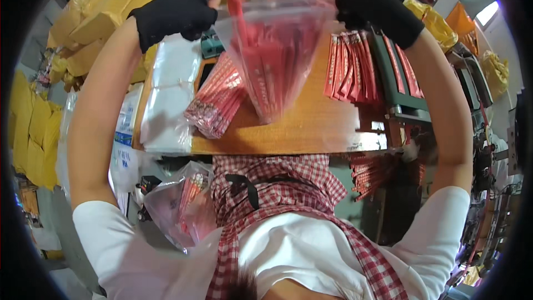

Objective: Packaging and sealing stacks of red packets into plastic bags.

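Note:
Between my raised hands hangs a clear plastic bag (pixel 302 55) with long slim red packets inside, its narrow lower end above the wooden table. At the bag's upper left corner, my left hand (pixel 179 14), in a black glove with bare fingertips, is closed on the edge. My right hand (pixel 377 11), gloved the same way, grips the opposite upper corner. A red strip (pixel 236 11) sticks up past the bag's rim at the left. Beside the bag lies a plastic-wrapped bundle of red packets (pixel 219 97). Loose slim red packets (pixel 351 69) lie in a row to the right.
A stack of clear flat bags (pixel 166 91) lies on the table's (pixel 311 128) left side. At the right stands a dark green device (pixel 397 78) with red packets on it. Yellow parcels (pixel 94 19) are piled at the left. Below the edge hangs another filled plastic bag (pixel 186 205).

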Action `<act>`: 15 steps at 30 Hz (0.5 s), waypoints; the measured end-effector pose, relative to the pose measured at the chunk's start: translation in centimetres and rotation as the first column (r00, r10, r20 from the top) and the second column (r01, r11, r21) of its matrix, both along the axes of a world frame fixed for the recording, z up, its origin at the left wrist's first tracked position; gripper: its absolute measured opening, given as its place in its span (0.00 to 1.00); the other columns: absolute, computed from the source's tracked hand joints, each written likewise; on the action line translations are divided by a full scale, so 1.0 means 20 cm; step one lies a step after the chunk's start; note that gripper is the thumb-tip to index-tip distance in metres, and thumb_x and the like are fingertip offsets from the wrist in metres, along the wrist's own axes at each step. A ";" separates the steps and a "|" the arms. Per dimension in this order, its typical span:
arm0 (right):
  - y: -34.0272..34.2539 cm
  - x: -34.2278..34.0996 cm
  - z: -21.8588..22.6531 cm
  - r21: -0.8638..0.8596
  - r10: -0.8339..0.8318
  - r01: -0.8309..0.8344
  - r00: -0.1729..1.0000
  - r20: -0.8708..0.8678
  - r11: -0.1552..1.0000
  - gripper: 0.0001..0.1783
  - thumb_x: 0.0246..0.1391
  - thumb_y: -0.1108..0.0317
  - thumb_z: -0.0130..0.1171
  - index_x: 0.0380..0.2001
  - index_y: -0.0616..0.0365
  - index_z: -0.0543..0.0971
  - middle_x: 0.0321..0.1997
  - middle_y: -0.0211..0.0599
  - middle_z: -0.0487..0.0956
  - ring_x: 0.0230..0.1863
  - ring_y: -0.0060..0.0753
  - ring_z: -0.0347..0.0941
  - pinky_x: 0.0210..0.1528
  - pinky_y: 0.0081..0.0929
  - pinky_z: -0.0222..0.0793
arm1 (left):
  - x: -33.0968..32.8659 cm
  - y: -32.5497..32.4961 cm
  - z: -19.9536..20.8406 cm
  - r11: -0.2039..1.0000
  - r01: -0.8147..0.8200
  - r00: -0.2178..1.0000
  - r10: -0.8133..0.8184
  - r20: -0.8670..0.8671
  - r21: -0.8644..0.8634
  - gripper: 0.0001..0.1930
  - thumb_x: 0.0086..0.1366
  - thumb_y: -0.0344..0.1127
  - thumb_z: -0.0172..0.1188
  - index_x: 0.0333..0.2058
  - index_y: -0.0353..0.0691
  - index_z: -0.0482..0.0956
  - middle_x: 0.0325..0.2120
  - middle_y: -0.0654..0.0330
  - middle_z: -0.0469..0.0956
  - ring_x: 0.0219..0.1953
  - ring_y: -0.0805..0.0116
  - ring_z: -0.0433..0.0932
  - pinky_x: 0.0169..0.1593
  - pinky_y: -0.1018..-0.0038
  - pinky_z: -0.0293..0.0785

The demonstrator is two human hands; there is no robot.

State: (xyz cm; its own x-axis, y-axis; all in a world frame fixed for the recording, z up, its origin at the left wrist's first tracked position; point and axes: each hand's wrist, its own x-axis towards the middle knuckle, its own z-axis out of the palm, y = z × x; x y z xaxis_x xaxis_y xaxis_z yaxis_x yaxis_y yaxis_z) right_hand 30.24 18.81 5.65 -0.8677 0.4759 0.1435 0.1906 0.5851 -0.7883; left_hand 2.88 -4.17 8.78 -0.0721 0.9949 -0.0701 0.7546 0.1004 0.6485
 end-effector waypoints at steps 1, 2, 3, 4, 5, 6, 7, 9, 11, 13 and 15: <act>-0.18 0.01 0.05 -0.085 -0.131 0.133 0.991 0.024 0.987 0.08 0.55 0.72 0.55 0.38 0.61 0.75 0.27 0.31 0.76 0.26 0.21 0.77 0.27 0.20 0.75 | 0.02 0.00 0.03 0.999 0.005 1.000 -0.005 0.002 -0.034 0.12 0.53 0.29 0.51 0.38 0.39 0.72 0.17 0.67 0.67 0.15 0.79 0.68 0.17 0.80 0.62; -0.34 -0.03 0.10 0.077 -0.297 0.299 0.954 -0.034 0.951 0.06 0.53 0.73 0.57 0.34 0.62 0.75 0.29 0.32 0.77 0.28 0.24 0.78 0.27 0.20 0.75 | 0.04 0.01 0.06 1.000 -0.007 1.000 0.007 -0.010 -0.024 0.12 0.53 0.29 0.51 0.38 0.39 0.72 0.17 0.67 0.67 0.15 0.79 0.68 0.17 0.80 0.62; -0.32 -0.01 0.20 0.088 -0.303 0.306 0.952 -0.046 0.948 0.06 0.53 0.73 0.57 0.34 0.62 0.75 0.29 0.32 0.77 0.28 0.24 0.78 0.27 0.20 0.75 | 0.09 0.04 0.11 0.996 -0.032 0.995 0.039 -0.095 0.082 0.11 0.54 0.30 0.51 0.38 0.39 0.73 0.16 0.67 0.68 0.15 0.79 0.68 0.17 0.80 0.62; -0.26 0.02 0.29 0.712 -0.143 0.071 0.989 0.041 0.698 0.06 0.43 0.69 0.60 0.26 0.59 0.76 0.24 0.35 0.76 0.25 0.31 0.75 0.26 0.25 0.72 | 0.12 0.05 0.16 0.982 -0.048 0.982 0.080 -0.171 0.181 0.10 0.56 0.31 0.51 0.37 0.39 0.75 0.16 0.66 0.69 0.14 0.79 0.68 0.17 0.80 0.62; -0.18 0.07 0.37 0.974 -0.078 -0.205 0.974 0.213 0.095 0.07 0.33 0.66 0.64 0.18 0.56 0.77 0.20 0.38 0.75 0.22 0.39 0.72 0.26 0.31 0.69 | 0.08 0.03 0.26 0.964 0.025 0.999 -0.014 -0.044 0.265 0.11 0.58 0.32 0.50 0.38 0.39 0.77 0.16 0.67 0.70 0.13 0.80 0.67 0.17 0.81 0.62; 0.06 0.24 0.37 0.913 0.003 0.021 1.000 -0.025 0.408 0.05 0.52 0.72 0.59 0.32 0.60 0.75 0.29 0.32 0.78 0.29 0.25 0.77 0.29 0.22 0.74 | 0.03 0.05 0.32 0.912 0.146 0.985 -0.098 -0.142 0.384 0.11 0.59 0.32 0.50 0.39 0.40 0.77 0.17 0.67 0.70 0.14 0.81 0.67 0.17 0.82 0.61; 0.05 0.23 0.33 0.914 0.004 0.023 1.000 -0.027 0.404 0.05 0.52 0.72 0.59 0.32 0.60 0.75 0.29 0.32 0.78 0.29 0.25 0.77 0.29 0.22 0.74 | -0.01 0.07 0.35 0.843 0.253 0.958 -0.150 -0.244 0.475 0.11 0.60 0.32 0.50 0.39 0.40 0.78 0.17 0.68 0.71 0.14 0.82 0.67 0.17 0.83 0.61; -0.08 0.21 0.21 0.751 -0.039 0.103 0.994 -0.102 0.652 0.05 0.51 0.72 0.58 0.32 0.59 0.75 0.28 0.33 0.77 0.28 0.26 0.76 0.31 0.24 0.74 | 0.05 0.06 0.24 0.970 0.069 0.990 -0.038 -0.138 0.234 0.14 0.59 0.38 0.55 0.42 0.41 0.80 0.24 0.63 0.76 0.25 0.79 0.75 0.27 0.82 0.70; -0.27 0.11 0.09 0.562 0.035 -0.221 0.946 0.322 0.797 0.11 0.47 0.61 0.58 0.26 0.59 0.79 0.24 0.45 0.78 0.30 0.44 0.76 0.33 0.35 0.72 | 0.10 0.02 0.06 0.958 0.228 0.871 -0.121 -0.477 0.173 0.12 0.58 0.38 0.56 0.36 0.39 0.82 0.23 0.63 0.76 0.25 0.81 0.75 0.26 0.83 0.68; -0.38 0.15 0.20 0.648 -0.211 -0.030 0.933 0.292 0.761 0.10 0.50 0.69 0.58 0.36 0.59 0.75 0.27 0.44 0.77 0.28 0.39 0.76 0.32 0.31 0.73 | 0.08 0.02 0.07 0.927 0.241 0.939 -0.148 -0.310 0.288 0.11 0.56 0.35 0.56 0.31 0.36 0.83 0.19 0.64 0.75 0.20 0.81 0.73 0.22 0.83 0.66; -0.42 0.16 0.18 0.811 -0.261 0.150 0.965 0.003 0.565 0.16 0.45 0.64 0.62 0.39 0.56 0.76 0.33 0.44 0.78 0.32 0.43 0.76 0.37 0.36 0.71 | 0.14 -0.02 0.17 0.980 0.108 0.994 -0.105 -0.023 0.170 0.11 0.54 0.33 0.55 0.31 0.36 0.83 0.14 0.64 0.72 0.15 0.79 0.70 0.19 0.82 0.63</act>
State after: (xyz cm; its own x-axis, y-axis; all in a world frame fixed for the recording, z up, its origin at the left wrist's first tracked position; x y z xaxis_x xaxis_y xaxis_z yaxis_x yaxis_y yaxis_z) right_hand 33.40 10.36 9.35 -0.7966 0.3835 0.4673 0.4404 0.8977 0.0142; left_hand 5.65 -4.55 12.08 0.0350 0.9942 0.1016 0.7638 -0.0922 0.6388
